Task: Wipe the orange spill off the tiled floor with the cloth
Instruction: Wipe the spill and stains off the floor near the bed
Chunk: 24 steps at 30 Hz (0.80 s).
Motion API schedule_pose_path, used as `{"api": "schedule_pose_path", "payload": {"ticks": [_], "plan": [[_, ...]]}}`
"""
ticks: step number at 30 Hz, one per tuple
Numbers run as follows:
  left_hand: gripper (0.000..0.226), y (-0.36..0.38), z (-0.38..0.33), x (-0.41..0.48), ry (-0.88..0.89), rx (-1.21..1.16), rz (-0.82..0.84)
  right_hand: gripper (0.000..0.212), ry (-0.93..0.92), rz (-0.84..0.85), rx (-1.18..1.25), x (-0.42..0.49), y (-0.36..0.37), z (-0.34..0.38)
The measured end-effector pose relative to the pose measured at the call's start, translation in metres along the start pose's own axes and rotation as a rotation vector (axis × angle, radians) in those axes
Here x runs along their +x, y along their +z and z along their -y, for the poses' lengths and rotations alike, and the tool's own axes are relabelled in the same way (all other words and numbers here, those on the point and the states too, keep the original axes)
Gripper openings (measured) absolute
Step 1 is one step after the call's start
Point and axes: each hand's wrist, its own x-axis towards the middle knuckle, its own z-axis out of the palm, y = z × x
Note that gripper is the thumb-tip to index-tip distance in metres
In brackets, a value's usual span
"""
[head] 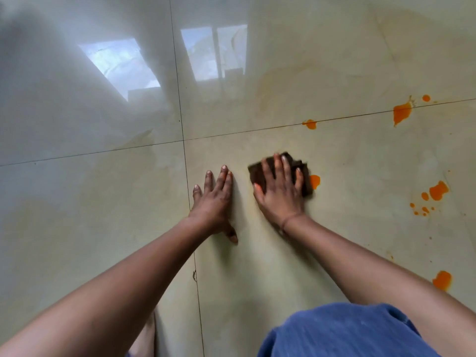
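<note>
Spill, orange [401,113]: scattered patches on the right side of the tiled floor [103,202]. The largest blot sits far right, on a grout line [231,134], with a small dot [426,98] just above it. A smaller smear [309,124] straddles the same line nearer the middle. One patch [314,181] touches the right edge of the cloth. A cluster of drops [438,190] lies well to the right of the cloth, and a single blot [442,279] lies lower right, beside the right forearm. A faint yellowish film [296,81] covers the tiles around these marks.

Cloth [306,182]: dark brown, folded, lying flat on the floor right of centre, edges slightly blurred.

Right hand [279,194]: palm down on the cloth, fingers straight and spread, pressing it to the tile; orange stain on the thumb tip; thin band at the wrist.

Left hand [215,199]: flat on bare tile just left of the cloth, not touching it, fingers extended, thumb pointing back, holding nothing.

Floor: glossy pale tiles; two grout lines cross left of the left hand.

Window reflections [121,63]: bright panes mirrored in the upper tiles.

Blue garment [342,333]: bottom right, below the right arm.
</note>
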Motion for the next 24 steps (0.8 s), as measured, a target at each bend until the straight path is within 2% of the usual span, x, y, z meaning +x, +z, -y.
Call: {"api": "schedule_pose_path", "payload": {"ticks": [2,5,7,8,11,12,13,15,17,18,20,21,23,24], "plan": [[0.161,0.000,-0.001,-0.001,-0.001,0.007,-0.005,0.071,0.033,-0.047,0.019,-0.006,0.005,0.017],[0.159,-0.003,-0.001,-0.003,0.000,0.010,-0.007,0.070,-0.224,0.007,-0.013,-0.087,0.014,0.009],[0.160,-0.003,-0.002,-0.004,-0.002,0.015,-0.001,0.071,-0.310,0.015,-0.025,-0.094,0.013,-0.018],[0.161,-0.002,-0.002,-0.004,-0.001,0.021,0.002,0.071,-0.254,0.020,-0.018,-0.077,0.009,-0.021],[0.160,0.000,-0.001,-0.001,-0.009,0.016,-0.001,0.070,0.062,-0.013,0.017,-0.012,-0.001,0.001],[0.160,-0.001,-0.001,-0.001,-0.008,0.021,0.002,0.070,0.062,-0.027,0.027,-0.015,0.001,0.011],[0.160,-0.001,-0.002,-0.001,-0.007,0.027,0.000,0.069,-0.014,-0.038,0.031,-0.029,0.004,0.018],[0.159,-0.003,-0.003,-0.002,-0.009,0.038,-0.001,0.069,-0.272,0.042,0.017,-0.082,0.011,0.012],[0.159,-0.006,-0.004,-0.004,-0.012,0.049,0.007,0.070,-0.390,0.081,0.022,-0.091,0.007,-0.012],[0.159,-0.006,-0.004,-0.004,-0.011,0.053,0.015,0.069,-0.344,0.074,0.025,-0.073,0.004,-0.018],[0.161,-0.004,-0.003,-0.003,-0.010,0.045,0.015,0.067,-0.126,0.031,0.030,-0.014,-0.007,-0.010],[0.162,-0.002,-0.001,-0.002,-0.010,0.040,0.003,0.067,-0.043,0.064,0.030,0.011,-0.010,0.001],[0.162,0.001,0.001,0.000,-0.003,0.036,-0.018,0.067,-0.048,0.077,0.049,0.016,-0.006,0.025],[0.160,0.001,0.002,0.000,0.000,0.034,-0.031,0.066,-0.138,0.064,0.061,0.000,-0.005,0.032]]}}
